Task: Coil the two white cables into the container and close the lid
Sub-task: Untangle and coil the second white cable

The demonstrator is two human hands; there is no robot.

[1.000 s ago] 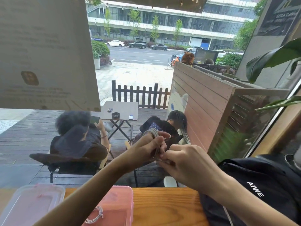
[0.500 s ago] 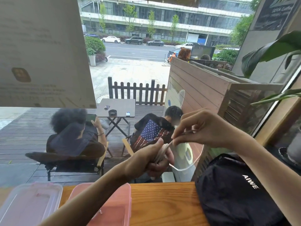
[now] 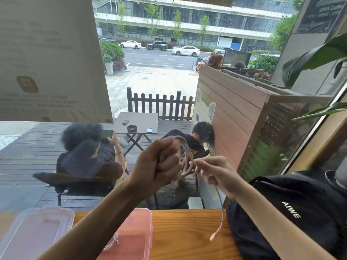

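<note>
My left hand (image 3: 163,162) is raised above the table and grips a bundle of white cable loops (image 3: 185,156) in a closed fist. Just to its right, my right hand (image 3: 216,172) pinches the same cable, whose free end (image 3: 218,218) hangs down to a plug tip above the wooden table (image 3: 187,237). The pink container (image 3: 139,224) stands open at the bottom centre, partly behind my left forearm. A second white cable (image 3: 112,243) lies coiled inside it. The clear lid (image 3: 35,229) rests on the table to the container's left.
A black bag (image 3: 293,209) with white lettering fills the table's right side. A window pane stands straight ahead, with a paper notice (image 3: 48,59) stuck on it at upper left and plant leaves (image 3: 315,59) at right. Two people sit outside.
My right hand came down from above the left hand to beside it, laying another loop onto the bundle. The free cable end is shorter and hangs over the table. My left fist has risen.
</note>
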